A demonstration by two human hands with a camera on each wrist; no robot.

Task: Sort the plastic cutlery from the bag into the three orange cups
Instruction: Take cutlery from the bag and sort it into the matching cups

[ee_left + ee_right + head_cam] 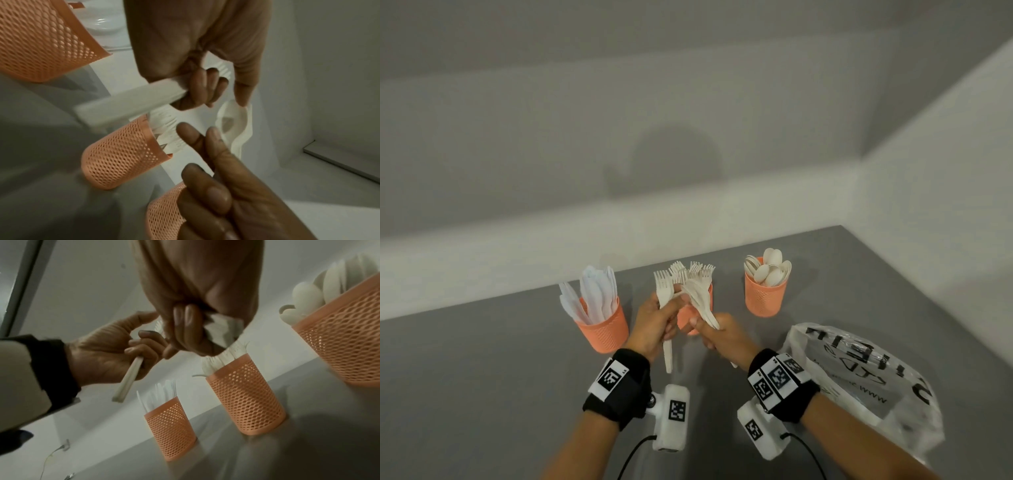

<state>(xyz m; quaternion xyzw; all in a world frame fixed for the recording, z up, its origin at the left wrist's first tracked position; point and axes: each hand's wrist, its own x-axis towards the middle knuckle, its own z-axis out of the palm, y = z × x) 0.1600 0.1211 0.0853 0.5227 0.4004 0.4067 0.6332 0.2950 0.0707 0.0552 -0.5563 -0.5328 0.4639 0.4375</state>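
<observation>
Three orange mesh cups stand in a row: knives in the left cup, forks in the middle cup, spoons in the right cup. In front of the middle cup, my left hand grips a few white forks by their handles. My right hand grips a larger bundle of forks, tines up and fanned toward the left hand's forks. The two hands almost touch and hide most of the middle cup in the head view.
The printed plastic bag lies crumpled on the grey table to the right of my right forearm. White walls close off the table at the back and right. Cables run from the wrist cameras toward the near edge.
</observation>
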